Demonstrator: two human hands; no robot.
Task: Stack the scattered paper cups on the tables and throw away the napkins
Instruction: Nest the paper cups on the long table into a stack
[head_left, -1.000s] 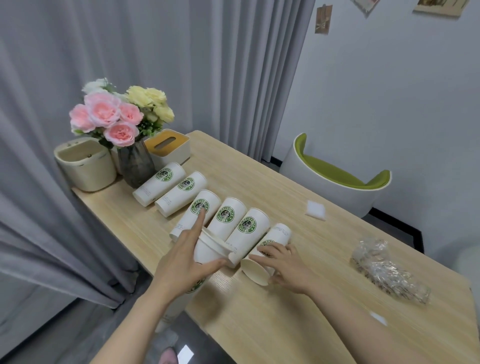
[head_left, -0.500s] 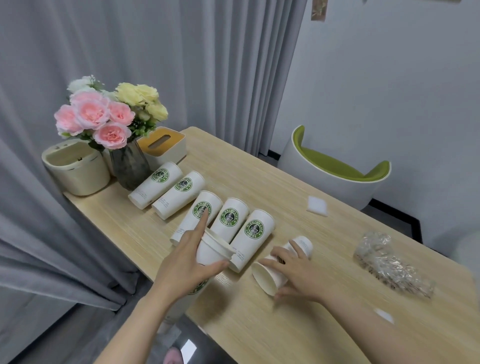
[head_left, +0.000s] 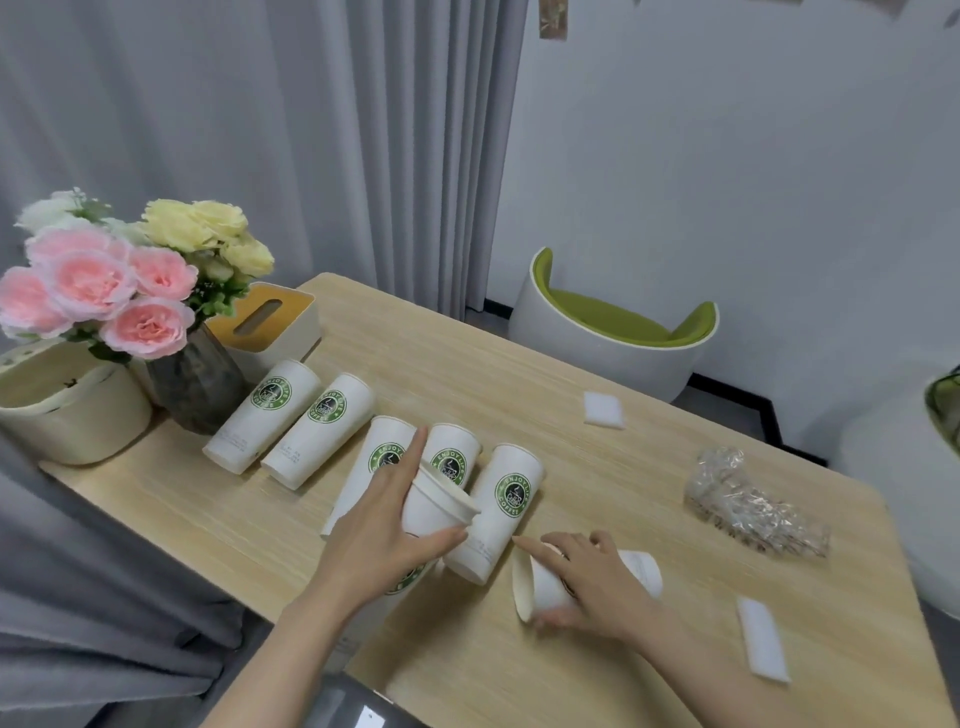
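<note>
Several white paper cups with green logos lie on their sides on the wooden table (head_left: 519, 379). My left hand (head_left: 382, 525) grips a stack of cups (head_left: 436, 506) near the table's front edge, forefinger pointing out. My right hand (head_left: 587, 582) holds a single lying cup (head_left: 641, 569) from above, pulled away from the row. Beside it lies another cup (head_left: 501, 506). Two more cups (head_left: 267, 413) (head_left: 324, 428) lie near the vase. A white napkin (head_left: 602, 410) lies at the far side, another napkin (head_left: 761, 644) near my right arm.
A vase of pink and yellow flowers (head_left: 197, 384), a cream bin (head_left: 67, 410) and a tissue box (head_left: 275, 322) stand at the table's left end. Crumpled clear plastic (head_left: 748, 499) lies at the right. A green-seated chair (head_left: 618, 322) stands beyond the table.
My right hand has dragged the rightmost cup away from the row, toward me and to the right. My left hand keeps its hold on the stack.
</note>
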